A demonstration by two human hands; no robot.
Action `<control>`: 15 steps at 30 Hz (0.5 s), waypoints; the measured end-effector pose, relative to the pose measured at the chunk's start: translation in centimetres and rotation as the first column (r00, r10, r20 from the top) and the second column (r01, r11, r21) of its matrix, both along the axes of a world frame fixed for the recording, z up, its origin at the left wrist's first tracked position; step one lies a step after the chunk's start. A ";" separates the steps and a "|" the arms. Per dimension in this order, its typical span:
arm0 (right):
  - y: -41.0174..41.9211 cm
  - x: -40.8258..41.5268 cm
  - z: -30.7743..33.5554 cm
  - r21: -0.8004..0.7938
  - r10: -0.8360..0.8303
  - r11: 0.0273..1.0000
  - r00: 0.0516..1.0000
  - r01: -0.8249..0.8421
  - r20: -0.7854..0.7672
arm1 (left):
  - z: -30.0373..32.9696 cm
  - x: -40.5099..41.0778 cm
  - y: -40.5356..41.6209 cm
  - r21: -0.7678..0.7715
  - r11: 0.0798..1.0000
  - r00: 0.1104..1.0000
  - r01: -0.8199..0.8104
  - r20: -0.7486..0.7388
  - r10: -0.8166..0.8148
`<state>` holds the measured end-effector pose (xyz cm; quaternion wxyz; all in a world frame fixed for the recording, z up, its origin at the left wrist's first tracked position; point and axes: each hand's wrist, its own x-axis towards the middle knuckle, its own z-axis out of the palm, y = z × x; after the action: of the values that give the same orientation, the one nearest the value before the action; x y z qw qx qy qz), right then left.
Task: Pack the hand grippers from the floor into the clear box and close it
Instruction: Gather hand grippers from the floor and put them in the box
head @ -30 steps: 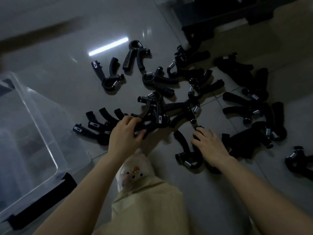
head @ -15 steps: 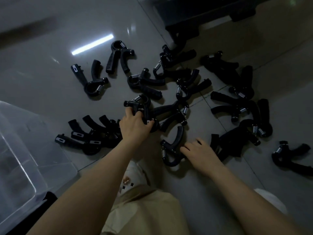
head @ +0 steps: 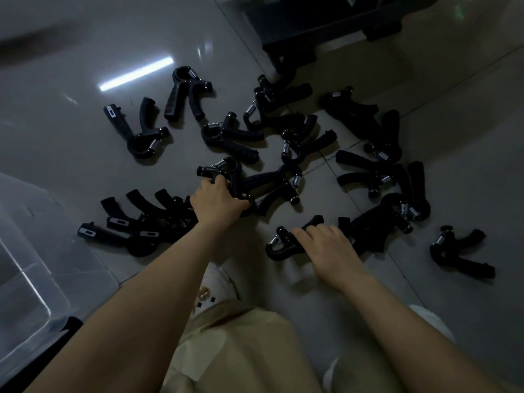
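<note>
Dim light, grey tiled floor (head: 65, 89). Landmark: the left hand.

Nearest the camera: beige trousers (head: 241, 350) and a white sock (head: 218, 287), below and a little right of the left hand.

Left hand (head: 218, 204) at frame centre, fingers curled round the handles of a black gripper (head: 224, 173); its spring end sticks up above the knuckles. Whether it is lifted off the tiles cannot be told.

Right hand (head: 330, 249) lies right of and nearer than the left hand, fingers bent over the handles of a second gripper (head: 279, 245), which lies flat on the floor with its spring end pointing back toward the left hand. Grasp looks loose; the thumb is hidden.

Clear box (head: 31, 268) sits well left of the left hand, at the frame edge, open side up. No gripper can be seen inside the part in view.

Just left of the left hand: a nested row of grippers (head: 136, 222), handles fanned leftward. Just right of it: two more (head: 279, 185), touching the held one.

Farther right, past the right hand: a dense pile (head: 394, 194), and one lone gripper (head: 459, 253) at its near right.

Beyond the left hand: several scattered loose ones, two (head: 161, 120) standing apart at far left, near a bright strip of reflected light (head: 136, 74).

Farthest: dark furniture (head: 326, 26), up and right of the left hand, details too dark to read.
</note>
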<state>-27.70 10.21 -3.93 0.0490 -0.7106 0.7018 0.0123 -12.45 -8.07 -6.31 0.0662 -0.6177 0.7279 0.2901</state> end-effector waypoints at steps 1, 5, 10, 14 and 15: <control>-0.2 0.0 0.3 0.011 -0.004 1.000 1.000 0.004 -0.010 | 0.3 0.2 0.0 0.007 1.000 1.000 -0.017 -0.026 0.017; -1.5 0.1 1.3 0.062 -0.111 0.992 0.994 0.111 0.005 | 1.4 1.5 1.1 -0.016 0.999 0.983 -0.046 -0.179 0.042; -2.5 1.0 2.2 0.132 -0.152 0.980 0.988 0.149 0.012 | 2.7 3.6 2.4 -0.118 0.993 0.968 -0.019 -0.250 -0.011; -2.5 1.1 1.6 0.126 -0.278 0.956 0.956 0.265 0.092 | 2.7 5.2 2.6 -0.217 0.976 0.961 -0.015 -0.273 -0.046; -2.6 1.1 1.5 0.131 -0.307 0.947 0.945 0.293 0.110 | 2.6 5.5 2.6 -0.221 0.975 0.959 -0.017 -0.280 -0.047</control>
<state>-26.63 7.60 -2.45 0.1356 -0.5908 0.7953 -0.0018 -6.91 -5.49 -3.72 -0.1058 -0.5676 0.7624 0.2922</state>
